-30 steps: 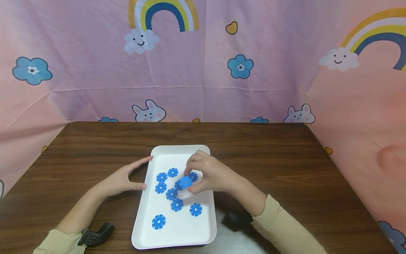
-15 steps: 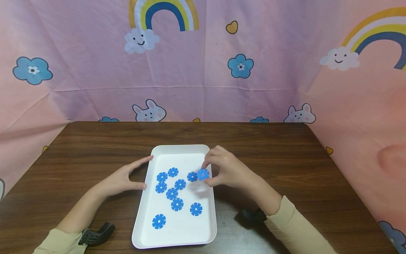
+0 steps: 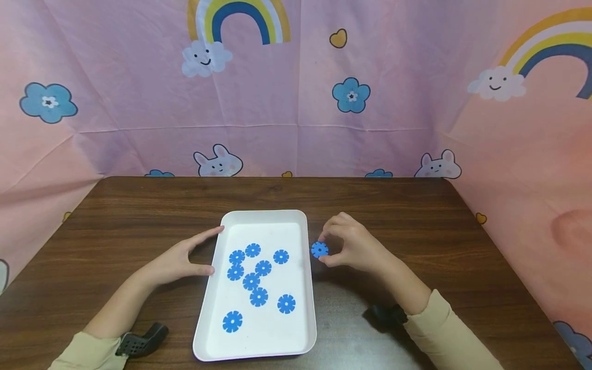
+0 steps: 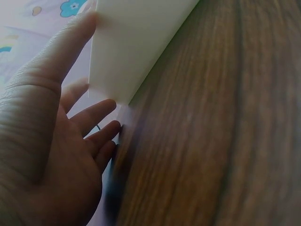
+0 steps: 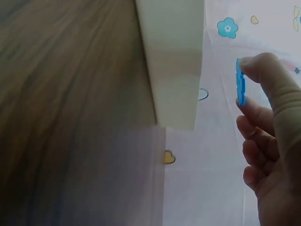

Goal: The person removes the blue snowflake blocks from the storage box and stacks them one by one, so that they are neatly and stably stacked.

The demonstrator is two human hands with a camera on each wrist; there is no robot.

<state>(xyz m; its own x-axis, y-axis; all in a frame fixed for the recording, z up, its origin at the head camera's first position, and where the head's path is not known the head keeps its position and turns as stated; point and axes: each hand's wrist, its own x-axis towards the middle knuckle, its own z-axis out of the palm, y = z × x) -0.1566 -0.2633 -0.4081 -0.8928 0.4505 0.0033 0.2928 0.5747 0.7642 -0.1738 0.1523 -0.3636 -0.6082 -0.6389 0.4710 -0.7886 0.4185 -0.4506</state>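
Observation:
A white tray [image 3: 259, 339] lies on the wooden table with several blue notched discs [image 3: 251, 281] scattered in it, some touching one another. My left hand [image 3: 178, 262] has its fingers and thumb spread, with the fingertips touching the tray's left edge; the left wrist view shows them against the tray wall [image 4: 136, 42]. Just beyond the tray's right edge, my right hand [image 3: 356, 244] pinches one blue notched disc [image 3: 319, 250] between thumb and index finger. Seen edge-on in the right wrist view, that disc [image 5: 241, 82] is thin and held off the table.
The dark wooden table [image 3: 393, 205] extends on both sides of the tray. Behind it hangs a pink and purple printed cloth [image 3: 296, 92]. A black wrist strap [image 3: 142, 341] is on the left forearm, and a black device [image 3: 386, 314] is under the right one.
My right hand has carried the pinched disc from over the tray's middle rightward past its right edge. The left hand and the tray have stayed in place.

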